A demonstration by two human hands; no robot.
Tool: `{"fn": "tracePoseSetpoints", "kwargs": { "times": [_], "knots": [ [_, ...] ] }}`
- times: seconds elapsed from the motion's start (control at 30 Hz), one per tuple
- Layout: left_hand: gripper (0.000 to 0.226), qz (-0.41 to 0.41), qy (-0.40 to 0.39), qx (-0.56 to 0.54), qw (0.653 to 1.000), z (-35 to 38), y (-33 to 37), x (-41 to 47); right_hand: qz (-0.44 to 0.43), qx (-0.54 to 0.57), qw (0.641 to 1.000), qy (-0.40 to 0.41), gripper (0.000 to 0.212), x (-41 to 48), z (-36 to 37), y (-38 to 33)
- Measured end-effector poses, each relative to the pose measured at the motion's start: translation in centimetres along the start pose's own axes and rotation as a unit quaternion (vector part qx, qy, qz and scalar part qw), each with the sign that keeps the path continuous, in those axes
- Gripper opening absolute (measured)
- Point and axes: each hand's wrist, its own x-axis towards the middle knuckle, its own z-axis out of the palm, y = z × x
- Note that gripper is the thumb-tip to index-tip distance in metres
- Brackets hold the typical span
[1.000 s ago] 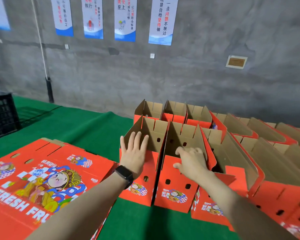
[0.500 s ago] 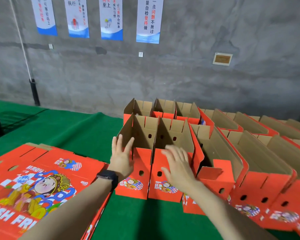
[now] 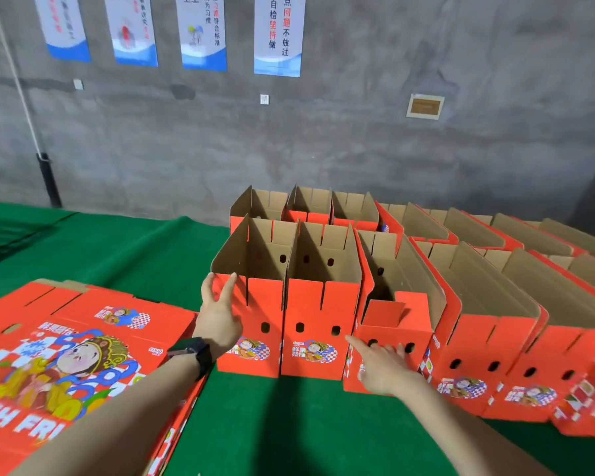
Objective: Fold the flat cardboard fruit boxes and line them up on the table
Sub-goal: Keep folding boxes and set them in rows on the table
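Left hand (image 3: 220, 314), right hand (image 3: 382, 367): flat, gripping nothing. I should push the front-row fruit boxes (image 3: 318, 317) evenly, fronts flush, toward the tabletop's (image 3: 289, 424) far edge.

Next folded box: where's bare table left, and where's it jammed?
Bare green cloth lies left of the end box, behind the flat stack, back to the wall. There is also a near strip before the front row. Jammed: everything right of the end box, two rows packed side by side.
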Motion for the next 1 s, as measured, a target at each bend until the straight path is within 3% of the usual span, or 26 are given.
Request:
{"fn": "tracePoseSetpoints", "kwargs": {
  "times": [0.1, 0.2, 0.33, 0.43, 0.53, 0.63, 0.7, 0.87, 1.0],
  "knots": [
    [0.088, 0.012, -0.015, 0.038, 0.999, 0.0, -0.7, 0.1, -0.012, 0.039, 0.999, -0.013, 0.070, 0.4, 0.1, 0.2],
    [0.088, 0.005, -0.057, 0.069, 0.996, -0.7, -0.6, -0.3, -0.053, 0.058, 0.997, -0.021, 0.053, 0.2, -0.3, -0.1],
    [0.088, 0.061, -0.116, 0.092, 0.987, -2.3, -1.8, -2.2, -0.143, 0.160, 0.974, 0.073, 0.033, -1.0, -1.2, -4.3],
    [0.072, 0.113, -0.118, 0.104, 0.981, -4.6, -4.1, -5.0, -0.207, 0.162, 0.960, 0.095, 0.028, -2.1, -2.2, -8.2],
    [0.052, 0.051, -0.070, 0.142, 0.986, -8.4, -9.0, -8.1, -0.222, 0.162, 0.958, 0.083, 0.028, -3.1, -2.7, -11.9],
    [0.044, -0.115, -0.034, 0.162, 0.980, -13.3, -14.9, -11.0, -0.251, 0.163, 0.952, 0.064, 0.034, -4.6, -1.6, -17.8],
    [0.038, -0.176, 0.010, 0.140, 0.974, -16.0, -17.8, -12.7, -0.298, 0.170, 0.938, 0.048, 0.045, -6.2, 0.2, -23.4],
    [0.026, -0.177, 0.073, 0.086, 0.978, -18.5, -19.9, -15.9, -0.403, 0.035, 0.912, 0.068, 0.104, -8.8, 4.3, -36.2],
    [0.037, -0.139, 0.065, 0.076, 0.985, -19.5, -20.3, -17.1, -0.377, -0.060, 0.923, 0.046, 0.102, -9.0, 5.4, -38.5]
  ]
}}
